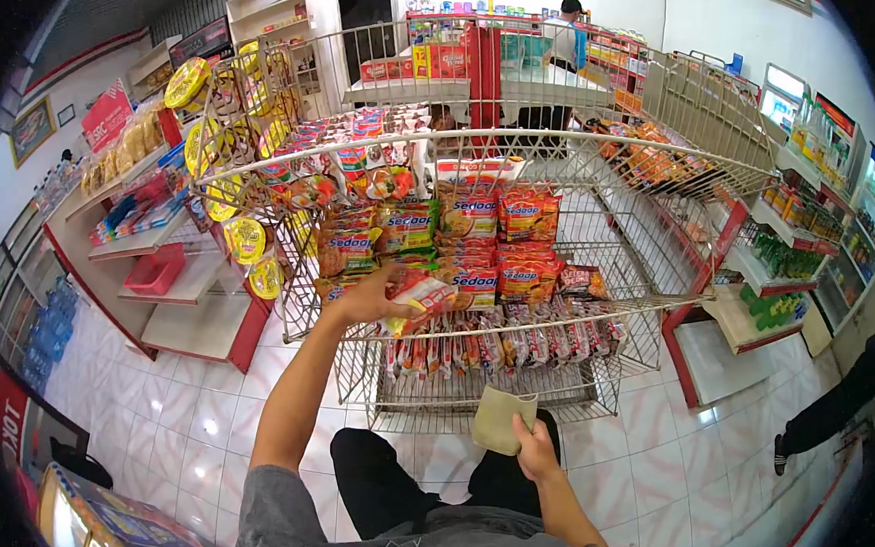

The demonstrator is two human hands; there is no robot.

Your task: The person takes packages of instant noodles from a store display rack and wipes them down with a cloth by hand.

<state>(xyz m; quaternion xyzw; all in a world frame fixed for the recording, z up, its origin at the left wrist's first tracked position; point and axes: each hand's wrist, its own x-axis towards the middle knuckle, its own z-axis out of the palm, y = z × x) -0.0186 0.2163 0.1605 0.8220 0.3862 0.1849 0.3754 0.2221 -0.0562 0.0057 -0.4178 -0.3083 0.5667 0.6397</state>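
My left hand (368, 297) is closed on a red, white and yellow noodle packet (422, 299) at the front of the wire rack (574, 332). Around it stand rows of "Sedaap" packets: green ones (406, 227), white ones (469, 213) and orange ones (529, 215). Lower down, my right hand (535, 446) grips a folded, pale green cloth (504, 420) above my knees, in front of the rack's lower shelf. Smaller packets (514, 340) stand tightly packed on that lower shelf.
Yellow round packs (244, 240) hang on the rack's left side. Shelves stand at left (194, 329) and right (728, 361). A person (568, 41) is behind the rack; another person's leg (830, 408) is at far right. White tiles (199, 409) cover the floor.
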